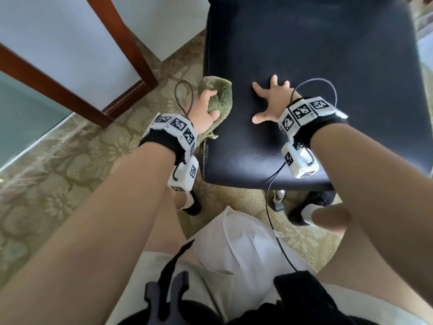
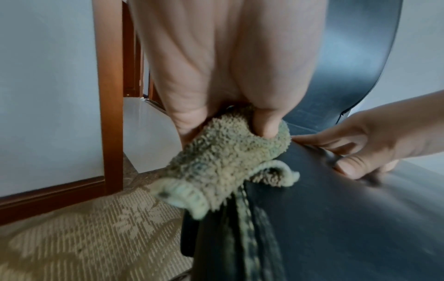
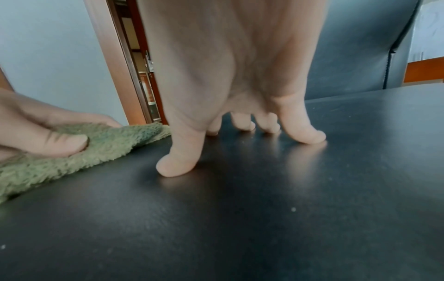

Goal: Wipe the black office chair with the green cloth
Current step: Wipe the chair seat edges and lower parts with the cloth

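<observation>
Here, left to right:
Left hand [image 1: 206, 109]: fingers and thumb curled round the bunched green cloth [image 1: 219, 97], pressing it onto the seat's left edge.
Cloth risk: much of it overhangs the edge, so a stroke could slide off toward the carpet [image 1: 70, 184].
Right hand [image 1: 271, 102]: fingers spread, tips braced on the black office chair [image 1: 328, 66], holding nothing.
Chair risk: its base probably rolls; easing that brace could let it shift.

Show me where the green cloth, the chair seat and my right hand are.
green cloth [image 1: 221, 95], head view, on its bunched top fold.
chair seat [image 1: 328, 55], head view, on bare black upholstery.
right hand [image 1: 273, 100], head view, on the back of the hand.
</observation>
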`<state>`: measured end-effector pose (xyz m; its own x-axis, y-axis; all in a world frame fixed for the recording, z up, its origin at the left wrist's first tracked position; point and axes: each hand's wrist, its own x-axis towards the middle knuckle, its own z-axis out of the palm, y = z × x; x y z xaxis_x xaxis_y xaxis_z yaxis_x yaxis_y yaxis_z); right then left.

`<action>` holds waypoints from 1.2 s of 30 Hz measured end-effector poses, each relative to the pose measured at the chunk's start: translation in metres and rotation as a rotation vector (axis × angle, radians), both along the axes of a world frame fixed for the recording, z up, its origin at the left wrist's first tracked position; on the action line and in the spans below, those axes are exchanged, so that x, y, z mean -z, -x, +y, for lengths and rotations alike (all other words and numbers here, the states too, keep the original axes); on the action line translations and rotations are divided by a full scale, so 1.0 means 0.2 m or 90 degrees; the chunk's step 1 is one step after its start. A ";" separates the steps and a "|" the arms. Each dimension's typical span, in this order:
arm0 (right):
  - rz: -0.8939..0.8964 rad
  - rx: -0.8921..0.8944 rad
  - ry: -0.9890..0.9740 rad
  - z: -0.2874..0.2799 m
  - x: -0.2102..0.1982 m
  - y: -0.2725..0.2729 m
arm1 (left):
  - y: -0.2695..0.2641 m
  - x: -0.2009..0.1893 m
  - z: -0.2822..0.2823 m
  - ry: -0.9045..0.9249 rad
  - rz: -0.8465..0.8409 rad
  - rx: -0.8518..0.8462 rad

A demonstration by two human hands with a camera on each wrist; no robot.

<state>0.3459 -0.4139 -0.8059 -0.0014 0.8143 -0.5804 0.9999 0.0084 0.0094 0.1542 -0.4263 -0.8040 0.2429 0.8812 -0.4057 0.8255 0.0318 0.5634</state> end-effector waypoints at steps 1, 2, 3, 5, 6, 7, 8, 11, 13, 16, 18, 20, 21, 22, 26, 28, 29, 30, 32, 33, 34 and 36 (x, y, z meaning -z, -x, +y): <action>0.001 0.002 -0.004 0.00 0.00 0.00 | 0.00 0.01 -0.03 0.006 -0.012 -0.021; 0.004 0.006 -0.009 -0.01 0.00 0.00 | 0.00 0.03 -0.05 0.010 -0.029 -0.052; 0.012 0.012 -0.014 -0.02 0.01 0.00 | -0.01 0.03 -0.08 0.010 -0.045 -0.083; 0.033 0.031 -0.024 -0.04 0.01 0.00 | -0.03 0.06 -0.12 0.006 -0.066 -0.147; 0.042 0.039 -0.028 -0.05 0.01 0.00 | -0.04 0.07 -0.14 0.005 -0.075 -0.178; 0.048 0.044 -0.029 -0.06 0.01 0.00 | -0.05 0.08 -0.15 0.004 -0.082 -0.207; 0.051 0.046 -0.028 -0.08 0.01 0.00 | -0.06 0.09 -0.16 0.002 -0.087 -0.233; 0.061 0.046 -0.027 -0.11 -0.01 -0.02 | -0.08 0.10 -0.20 0.012 -0.104 -0.304; 0.071 0.060 -0.027 -0.14 -0.01 -0.02 | -0.08 0.12 -0.25 0.020 -0.140 -0.368; 0.054 0.099 -0.007 -0.18 -0.01 0.01 | -0.08 0.16 -0.33 0.031 -0.183 -0.508; 0.053 0.102 -0.003 -0.20 0.00 0.02 | -0.09 0.19 -0.39 0.035 -0.197 -0.595; 0.060 0.085 -0.006 -0.19 0.01 0.00 | -0.11 0.20 -0.43 0.014 -0.216 -0.646; 0.062 0.077 -0.004 -0.19 0.02 -0.01 | -0.12 0.20 -0.45 0.003 -0.216 -0.656; 0.063 0.071 -0.001 -0.19 0.02 -0.02 | -0.12 0.22 -0.48 -0.009 -0.214 -0.657; 0.055 0.049 0.000 -0.19 0.02 -0.04 | -0.12 0.25 -0.56 0.008 -0.237 -0.658; 0.049 0.035 0.003 -0.19 0.01 -0.05 | -0.11 0.26 -0.59 0.069 -0.266 -0.692; 0.047 0.027 0.004 -0.19 0.01 -0.05 | -0.11 0.26 -0.60 0.099 -0.278 -0.717; 0.046 0.020 0.005 -0.19 0.01 -0.06 | -0.11 0.26 -0.61 0.119 -0.288 -0.745; 0.044 0.011 0.007 -0.20 0.00 -0.06 | -0.14 0.25 -0.62 0.146 -0.312 -0.808; 0.043 0.009 0.006 -0.20 -0.01 -0.07 | -0.16 0.24 -0.63 0.154 -0.326 -0.838; 0.042 0.008 0.005 -0.20 -0.01 -0.07 | -0.18 0.23 -0.64 0.151 -0.338 -0.861; 0.043 0.009 0.003 -0.21 -0.01 -0.07 | -0.22 0.22 -0.67 0.139 -0.346 -0.893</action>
